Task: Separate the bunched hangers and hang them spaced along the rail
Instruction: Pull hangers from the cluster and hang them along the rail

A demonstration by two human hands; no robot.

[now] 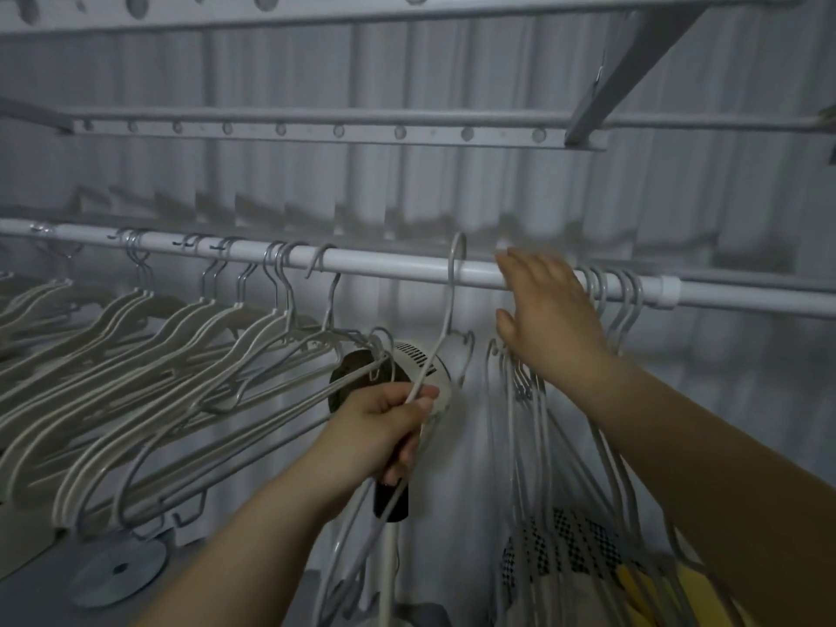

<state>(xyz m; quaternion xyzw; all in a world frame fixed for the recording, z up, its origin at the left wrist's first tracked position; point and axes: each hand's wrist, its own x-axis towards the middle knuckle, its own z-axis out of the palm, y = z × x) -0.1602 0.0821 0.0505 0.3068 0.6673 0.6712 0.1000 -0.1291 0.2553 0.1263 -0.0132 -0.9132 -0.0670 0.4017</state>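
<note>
A white rail (393, 264) runs across the view. Along its left part hang several grey hangers (149, 364), spread in small groups. My left hand (384, 432) grips one thin hanger (445, 328) by its shoulder wire; its hook stands at the rail, just left of my right hand. My right hand (547, 319) is raised with fingers straight in front of the rail, against a tight bunch of hangers (606, 305) whose hooks sit on the rail to the right. The bunch's wires hang down below my right wrist.
A white fan (434, 368) on a pole stands behind the rail, under my left hand. Checked and yellow cloth (570, 554) lies at the lower right. Grey rack bars (316, 129) cross above, in front of a corrugated wall. A round base plate (117, 572) sits at the lower left.
</note>
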